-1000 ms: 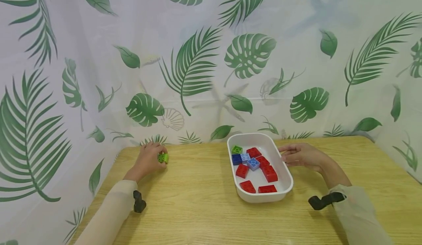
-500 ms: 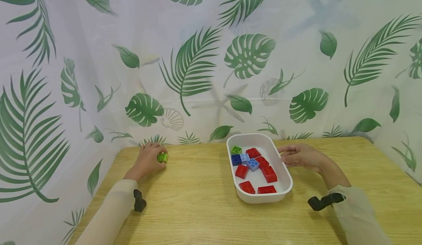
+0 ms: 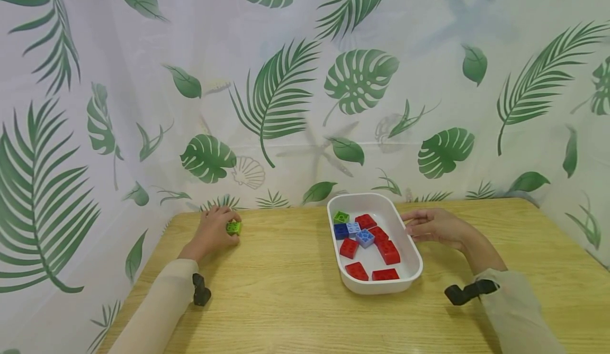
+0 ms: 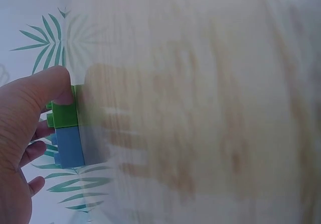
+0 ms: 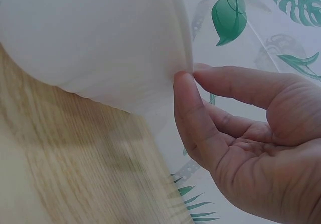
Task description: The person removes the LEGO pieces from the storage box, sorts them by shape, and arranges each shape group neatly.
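Note:
At the table's back left, my left hand holds a green building brick with thumb and fingers. In the left wrist view the thumb presses the green brick. A blue brick sits directly against it, hidden in the head view. A white plastic tub stands right of centre. Inside lie several red bricks, a green brick, a dark blue one and light blue ones. My right hand pinches the tub's right rim between thumb and fingertip, as the right wrist view shows.
The wooden table runs back to a white curtain printed with green leaves. A black wrist mount sits on the left sleeve and another black mount on the right.
The hands and the tub hold their places. The green brick at the left hand has turned slightly, with its studs now clearer, and the view has shifted a little.

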Demonstrator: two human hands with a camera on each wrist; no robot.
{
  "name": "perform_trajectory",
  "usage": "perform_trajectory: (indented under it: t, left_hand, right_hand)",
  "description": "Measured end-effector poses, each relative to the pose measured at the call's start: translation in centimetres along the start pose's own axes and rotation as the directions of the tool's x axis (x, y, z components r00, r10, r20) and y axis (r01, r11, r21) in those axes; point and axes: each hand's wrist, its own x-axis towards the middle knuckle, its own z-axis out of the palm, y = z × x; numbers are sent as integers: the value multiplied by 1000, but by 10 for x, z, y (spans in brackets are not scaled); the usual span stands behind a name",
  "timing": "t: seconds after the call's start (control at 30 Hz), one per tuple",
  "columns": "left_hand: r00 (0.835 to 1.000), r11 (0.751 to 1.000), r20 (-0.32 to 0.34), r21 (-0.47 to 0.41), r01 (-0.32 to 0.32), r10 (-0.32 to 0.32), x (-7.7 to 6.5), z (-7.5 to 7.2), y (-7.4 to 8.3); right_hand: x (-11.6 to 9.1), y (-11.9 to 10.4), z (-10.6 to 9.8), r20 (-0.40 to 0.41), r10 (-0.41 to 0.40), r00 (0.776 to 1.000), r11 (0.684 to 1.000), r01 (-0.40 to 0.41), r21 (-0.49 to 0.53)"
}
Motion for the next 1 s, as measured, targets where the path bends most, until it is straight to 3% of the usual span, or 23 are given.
perform_trajectory:
  t: [0.73,1.0]
  left_hand:
    - [1000,1000,13,-11,19,-19,2,-4,2]
    - [999,999,-31,-23,-36,35,6,-9,15]
  right_hand:
    - [0,1,1,-20,20,1000,1000,-20,-11]
    - [0,0,1,-17,12,1000,1000,-13,-15]
